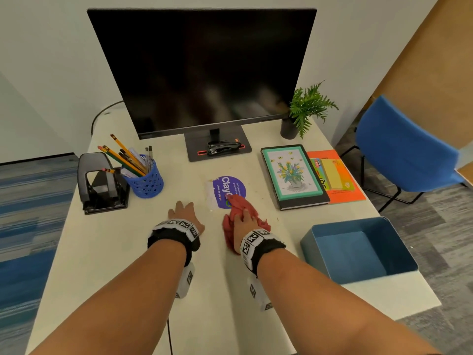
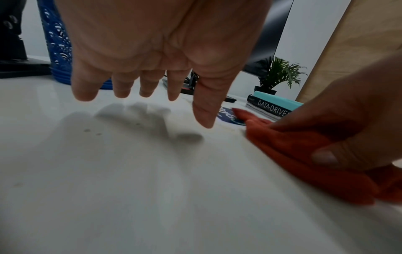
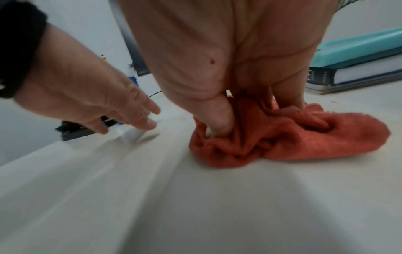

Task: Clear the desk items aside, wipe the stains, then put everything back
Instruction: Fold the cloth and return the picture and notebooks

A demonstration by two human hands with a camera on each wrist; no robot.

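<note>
My right hand grips a bunched red cloth against the white desk, with the thumb dug into its folds. The cloth's far tip overlaps a round purple sticker beside a white paper scrap. My left hand hovers just above the desk left of the cloth, fingers straight and spread, holding nothing. Faint small spots mark the desk under it.
A monitor with a stapler on its base stands behind. A hole punch and a blue pencil cup are at left. A framed picture on a book, orange folders, a plant and a blue bin are at right.
</note>
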